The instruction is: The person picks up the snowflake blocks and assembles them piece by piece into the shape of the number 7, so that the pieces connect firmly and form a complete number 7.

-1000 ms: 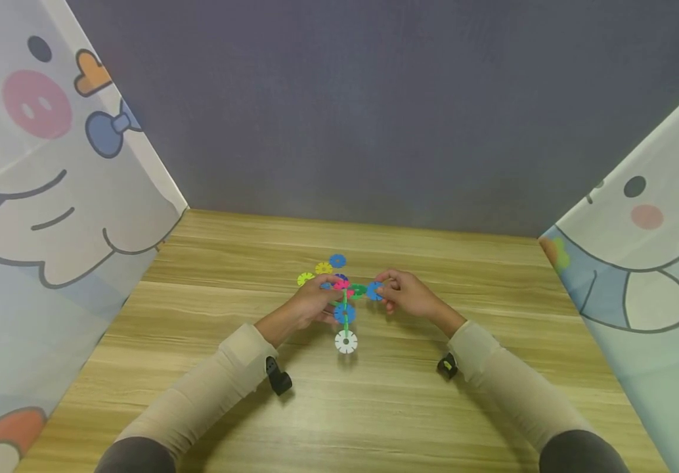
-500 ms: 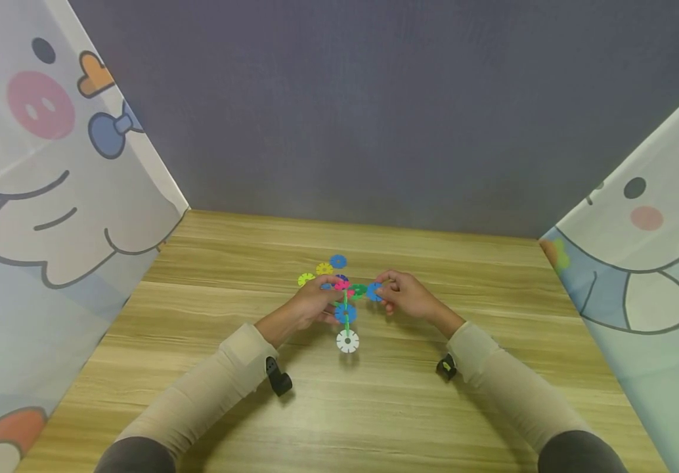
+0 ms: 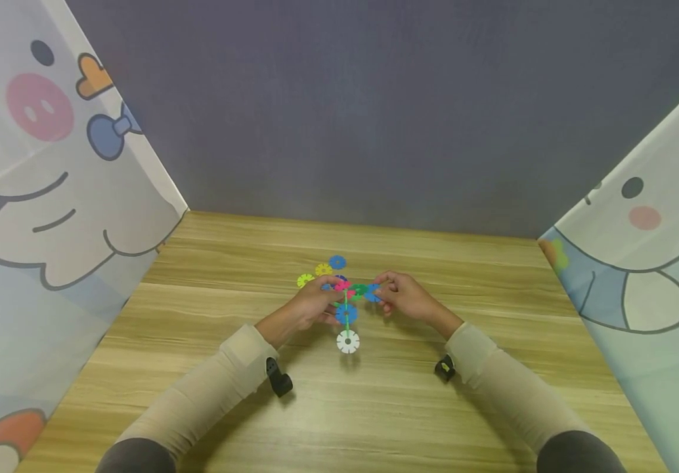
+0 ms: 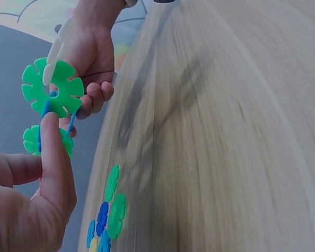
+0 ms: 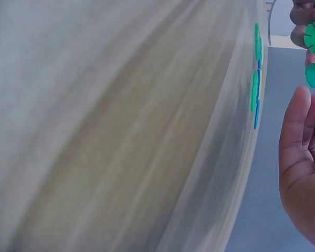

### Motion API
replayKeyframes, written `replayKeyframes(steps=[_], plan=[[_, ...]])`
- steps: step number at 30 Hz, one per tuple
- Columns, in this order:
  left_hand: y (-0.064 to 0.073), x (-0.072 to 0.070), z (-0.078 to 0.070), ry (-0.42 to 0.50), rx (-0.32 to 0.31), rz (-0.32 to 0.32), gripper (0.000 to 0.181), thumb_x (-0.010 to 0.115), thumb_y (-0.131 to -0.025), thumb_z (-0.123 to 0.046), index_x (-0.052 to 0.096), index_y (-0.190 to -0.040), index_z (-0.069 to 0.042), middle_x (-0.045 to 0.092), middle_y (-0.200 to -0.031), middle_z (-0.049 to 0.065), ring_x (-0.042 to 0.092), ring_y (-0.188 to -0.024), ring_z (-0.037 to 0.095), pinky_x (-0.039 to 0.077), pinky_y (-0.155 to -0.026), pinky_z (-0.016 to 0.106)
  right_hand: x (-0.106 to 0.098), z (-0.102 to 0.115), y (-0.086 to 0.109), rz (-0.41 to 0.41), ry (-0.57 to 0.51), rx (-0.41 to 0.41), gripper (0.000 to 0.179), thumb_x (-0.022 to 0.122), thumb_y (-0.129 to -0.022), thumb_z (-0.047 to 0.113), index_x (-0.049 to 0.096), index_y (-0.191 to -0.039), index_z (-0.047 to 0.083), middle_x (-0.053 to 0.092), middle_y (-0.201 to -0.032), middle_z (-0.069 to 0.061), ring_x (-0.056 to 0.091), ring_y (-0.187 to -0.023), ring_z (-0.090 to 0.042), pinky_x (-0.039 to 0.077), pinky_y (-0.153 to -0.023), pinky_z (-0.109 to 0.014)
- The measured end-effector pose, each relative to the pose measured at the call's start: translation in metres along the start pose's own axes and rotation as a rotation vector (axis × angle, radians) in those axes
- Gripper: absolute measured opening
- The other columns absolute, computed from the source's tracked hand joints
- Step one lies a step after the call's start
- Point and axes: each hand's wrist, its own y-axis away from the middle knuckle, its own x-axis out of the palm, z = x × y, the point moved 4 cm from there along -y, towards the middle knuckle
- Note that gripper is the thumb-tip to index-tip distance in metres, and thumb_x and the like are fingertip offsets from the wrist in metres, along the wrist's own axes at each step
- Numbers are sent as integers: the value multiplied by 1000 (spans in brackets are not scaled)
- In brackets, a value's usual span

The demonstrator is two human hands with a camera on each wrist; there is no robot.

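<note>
Slotted plastic discs, joined edge to edge, hang above the table between the hands. My left hand (image 3: 314, 303) grips this piece near a pink disc (image 3: 342, 286). Towards me it continues to a blue disc (image 3: 347, 314) and ends in a white disc (image 3: 348, 341). A green disc (image 3: 358, 291) sticks out on the right side. My right hand (image 3: 406, 293) pinches another blue disc (image 3: 372, 295) between thumb and fingers, right at that green disc's edge. In the left wrist view, a bright green disc (image 4: 67, 94) faces the camera above my left fingertips.
Loose discs lie on the wooden table (image 3: 375, 407) behind the hands, among them a blue one (image 3: 337, 262), a yellow one (image 3: 324, 269) and a lime one (image 3: 306, 281). A grey panel (image 3: 339, 118) stands at the back, with cartoon-printed sheets on both sides.
My right hand has shifted slightly left, bringing its blue disc against the green disc's edge, so the two now overlap in the head view. My left hand keeps its grip nearly still.
</note>
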Motion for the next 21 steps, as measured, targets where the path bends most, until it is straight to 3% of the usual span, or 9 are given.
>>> replayKeyframes(steps=[15,21], plan=[[1,1,0,-15,9,-13,42,57,-102,-8,49,-143,-10,62,-94,8,67,-71,18,64,-64,30,-3,3,5,-3,-36,-10,30,56,-105,10,52,-133,0,63,-85,-25,61,-66,-17,63,-68,-36],[1,2,0,-16,21,-12,41,58,-102,-7,50,-142,-9,63,-92,8,67,-70,18,65,-63,31,-1,5,2,-7,-15,-23,30,58,-104,12,53,-131,0,65,-83,-21,62,-65,-16,63,-67,-34]])
